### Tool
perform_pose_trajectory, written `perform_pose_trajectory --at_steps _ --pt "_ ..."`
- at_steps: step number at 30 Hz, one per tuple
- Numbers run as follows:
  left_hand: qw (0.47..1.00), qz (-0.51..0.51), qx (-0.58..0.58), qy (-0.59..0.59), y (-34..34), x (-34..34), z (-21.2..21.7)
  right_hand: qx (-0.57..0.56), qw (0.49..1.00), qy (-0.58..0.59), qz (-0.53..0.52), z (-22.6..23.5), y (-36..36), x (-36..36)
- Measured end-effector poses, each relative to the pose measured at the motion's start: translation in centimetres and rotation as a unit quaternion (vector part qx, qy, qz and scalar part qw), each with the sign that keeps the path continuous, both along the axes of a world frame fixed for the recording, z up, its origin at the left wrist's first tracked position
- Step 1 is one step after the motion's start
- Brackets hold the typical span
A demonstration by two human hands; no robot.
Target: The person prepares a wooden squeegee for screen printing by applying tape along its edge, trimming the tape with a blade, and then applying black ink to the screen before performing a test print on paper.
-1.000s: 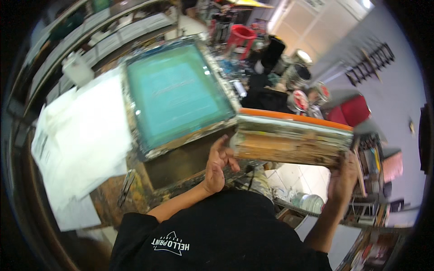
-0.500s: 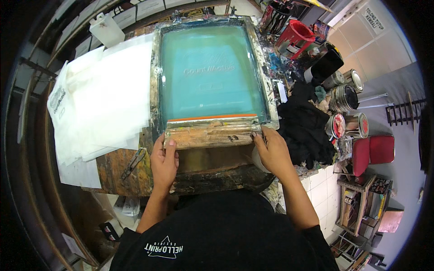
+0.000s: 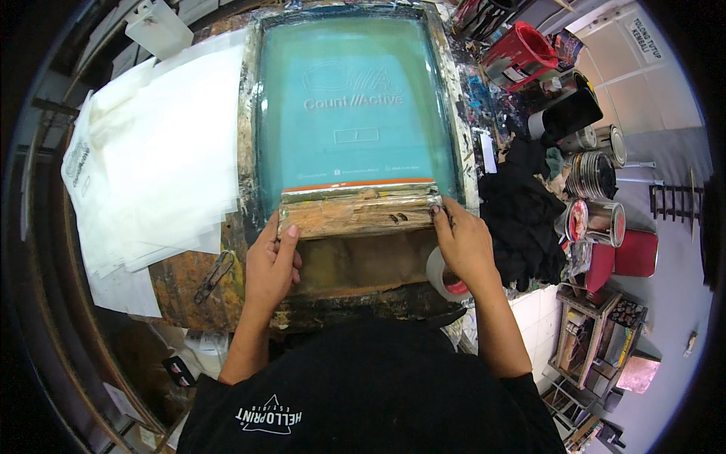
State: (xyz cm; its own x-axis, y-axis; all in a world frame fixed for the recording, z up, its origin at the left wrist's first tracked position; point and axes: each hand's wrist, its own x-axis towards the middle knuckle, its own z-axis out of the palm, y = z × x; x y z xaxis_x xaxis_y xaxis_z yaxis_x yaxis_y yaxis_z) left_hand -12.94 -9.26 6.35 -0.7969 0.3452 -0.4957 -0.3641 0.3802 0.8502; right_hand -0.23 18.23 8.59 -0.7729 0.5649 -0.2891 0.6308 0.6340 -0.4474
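Works at a stained table (image 3: 178, 281), framed screen (image 3: 352, 113) flat on top. Holds a wooden squeegee (image 3: 359, 213) across the screen's near end, orange edge (image 3: 363, 183) apparently against it. Seems to be at the start or end of an ink stroke; cannot tell which. Pinches one end with the left hand (image 3: 272, 261), the other with the right hand (image 3: 467, 250). Likely calls next for level, even pressure. Note tape roll (image 3: 437, 272) beside right hand.

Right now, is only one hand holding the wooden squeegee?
No, the left hand grips one end of the squeegee and the right hand grips its other end.
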Motion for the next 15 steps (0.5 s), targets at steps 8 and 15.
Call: perform_pose_trajectory --at_steps 8,15 --pt "0.999 -0.014 -0.03 0.0 -0.3 -0.1 -0.5 -0.004 1.0 -0.018 0.007 0.3 0.0 -0.5" --pt "0.995 -0.039 -0.086 0.023 0.2 -0.4 0.3 0.017 0.999 -0.038 0.017 0.5 -0.1 -0.6"
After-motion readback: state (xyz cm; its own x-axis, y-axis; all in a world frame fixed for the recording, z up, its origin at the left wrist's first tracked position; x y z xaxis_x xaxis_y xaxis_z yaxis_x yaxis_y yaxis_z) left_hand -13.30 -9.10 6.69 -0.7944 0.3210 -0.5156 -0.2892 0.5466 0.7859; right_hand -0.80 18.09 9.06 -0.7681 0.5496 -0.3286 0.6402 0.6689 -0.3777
